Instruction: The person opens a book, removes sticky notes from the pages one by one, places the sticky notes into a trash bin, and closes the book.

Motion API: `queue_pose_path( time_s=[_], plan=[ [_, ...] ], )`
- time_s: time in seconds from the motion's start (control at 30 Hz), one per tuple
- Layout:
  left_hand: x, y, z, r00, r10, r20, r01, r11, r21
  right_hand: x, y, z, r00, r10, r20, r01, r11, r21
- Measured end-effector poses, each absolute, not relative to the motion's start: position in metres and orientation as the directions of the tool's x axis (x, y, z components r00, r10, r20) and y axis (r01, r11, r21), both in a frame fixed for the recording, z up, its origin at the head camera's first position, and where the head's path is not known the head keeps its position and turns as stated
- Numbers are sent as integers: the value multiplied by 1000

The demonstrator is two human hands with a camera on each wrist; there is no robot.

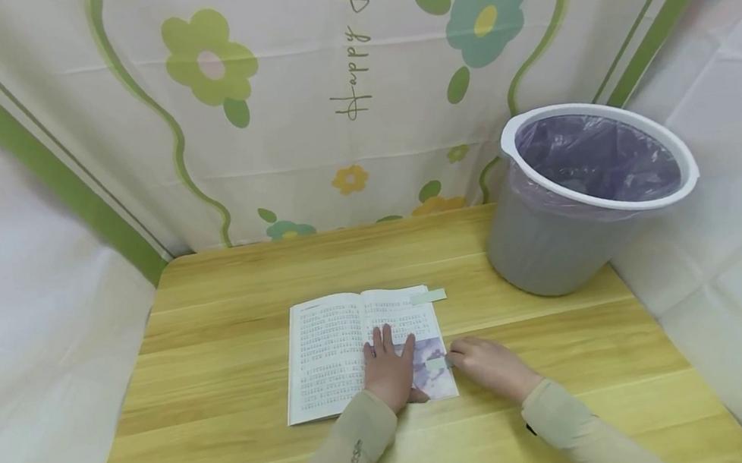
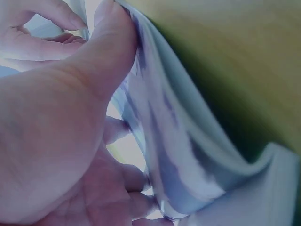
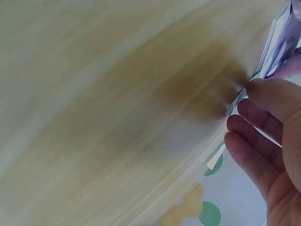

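An open book lies on the table, printed text on its left page and a purple picture low on the right page. My left hand rests on the right page with its fingers spread; its thumb lies along the book's lower edge in the left wrist view. At the right edge of that page, a pale sticky tab lies over the picture. My right hand pinches the tab's outer end between thumb and fingertips. Another pale green tab sticks out from the page's top right.
A grey bin with a white rim and a purple bag liner stands at the table's back right. The wooden table meets a flowered cloth behind it, and pale cloth hangs on both sides.
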State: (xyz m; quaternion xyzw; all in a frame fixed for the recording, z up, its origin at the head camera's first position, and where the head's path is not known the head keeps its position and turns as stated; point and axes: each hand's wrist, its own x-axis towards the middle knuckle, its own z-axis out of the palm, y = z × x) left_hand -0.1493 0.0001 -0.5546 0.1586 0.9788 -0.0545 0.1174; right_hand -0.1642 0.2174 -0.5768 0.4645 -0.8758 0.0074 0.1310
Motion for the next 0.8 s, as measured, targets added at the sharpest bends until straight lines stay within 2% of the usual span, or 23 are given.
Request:
queue_pose_path(
  time_s=[0.27, 0.53, 0.63, 0.8],
  plan=[
    [-151, 4, -555, -913, 281, -296, 320, 943, -95, -166, 214, -572, -517, -833, 194, -823, 547, 156],
    [-151, 3, -560, -918, 287, -272, 319, 944, -80, -170, 210, -572, -494, -855, 159, -839, 517, 171],
    [-151, 3, -560, -920, 288, -266, 319, 944, -82, -172, 209, -574, -510, -840, 186, -838, 534, 116],
    [-151, 3, -557, -921, 281, -271, 311, 947, -75, -172, 209, -574, -579, -793, 190, -811, 584, -33]
  ],
)
